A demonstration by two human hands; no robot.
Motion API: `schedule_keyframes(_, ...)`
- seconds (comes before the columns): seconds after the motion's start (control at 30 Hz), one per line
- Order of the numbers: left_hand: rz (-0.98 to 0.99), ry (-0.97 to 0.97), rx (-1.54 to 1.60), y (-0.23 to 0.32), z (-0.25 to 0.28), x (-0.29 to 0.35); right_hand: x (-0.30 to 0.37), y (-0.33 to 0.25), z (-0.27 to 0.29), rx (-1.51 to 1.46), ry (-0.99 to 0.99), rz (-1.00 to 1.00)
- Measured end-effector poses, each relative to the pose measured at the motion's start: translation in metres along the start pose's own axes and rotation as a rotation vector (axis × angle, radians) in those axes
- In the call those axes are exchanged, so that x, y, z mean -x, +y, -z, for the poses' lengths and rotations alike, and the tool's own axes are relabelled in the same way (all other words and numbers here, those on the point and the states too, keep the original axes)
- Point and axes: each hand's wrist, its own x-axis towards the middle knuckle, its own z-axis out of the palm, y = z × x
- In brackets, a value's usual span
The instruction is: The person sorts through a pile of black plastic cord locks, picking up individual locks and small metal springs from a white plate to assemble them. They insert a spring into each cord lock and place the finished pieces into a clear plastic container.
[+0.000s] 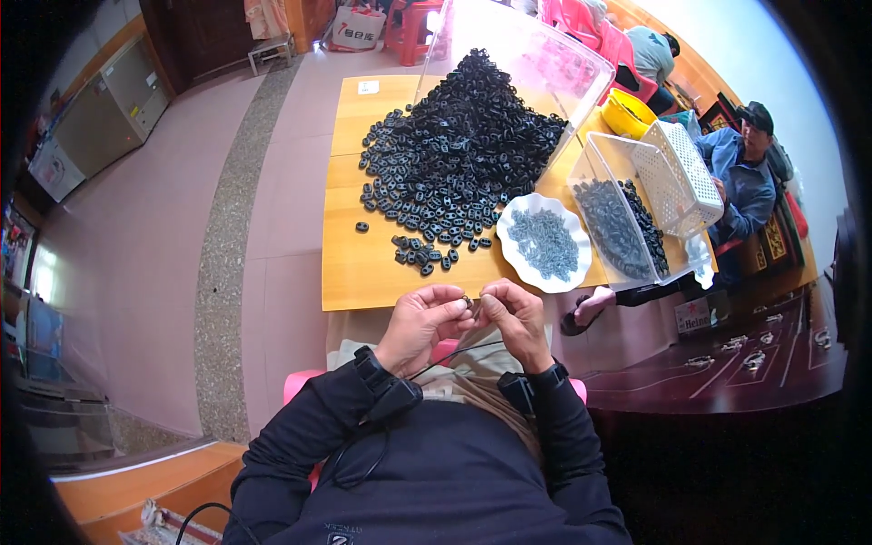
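Just past the near table edge, my left hand point(421, 325) pinches a small dark piece point(467, 301) between thumb and fingertips. It looks like one of the black oval two-holed plastic pieces. My right hand point(514, 320) is closed in a pinch close beside it, fingertips almost meeting the left ones; what it holds is too small to make out. Ahead, a large heap of black two-holed pieces point(454, 136) spreads over the wooden table point(350, 272). To its right stands a white scalloped plate point(511, 257) full of small greyish pieces point(545, 243).
A clear bin point(595, 77) lies tipped behind the heap. At right are a clear box point(581, 168) with black pieces, a white perforated basket point(686, 168) and a yellow bowl point(625, 115). A person point(749, 182) in a cap sits beyond them; another point(649, 53) is farther back.
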Motion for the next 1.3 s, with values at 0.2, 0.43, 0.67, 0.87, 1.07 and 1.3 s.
schedule_keyframes(0.2, 0.04, 0.018, -0.026, 0.001, 0.0, 0.001, 0.002, 0.002, -0.003, -0.014, -0.011, -0.078)
schedule_keyframes(0.43, 0.036, 0.011, -0.042, -0.003, 0.006, -0.001, 0.003, 0.002, -0.006, 0.011, -0.014, -0.095)
schedule_keyframes(0.67, 0.031, 0.011, -0.071, -0.002, 0.004, 0.0, 0.003, 0.004, -0.005, 0.03, -0.027, -0.087)
schedule_keyframes(0.87, 0.018, 0.034, -0.13, -0.001, 0.004, 0.0, 0.003, 0.01, -0.002, 0.122, -0.031, -0.058)
schedule_keyframes(1.07, -0.044, 0.045, -0.22, -0.006, 0.005, 0.0, 0.004, 0.015, -0.006, 0.126, 0.0, -0.033)
schedule_keyframes(1.3, -0.045, 0.031, -0.2, -0.003, 0.003, -0.002, 0.004, 0.012, -0.003, 0.001, -0.013, -0.119)
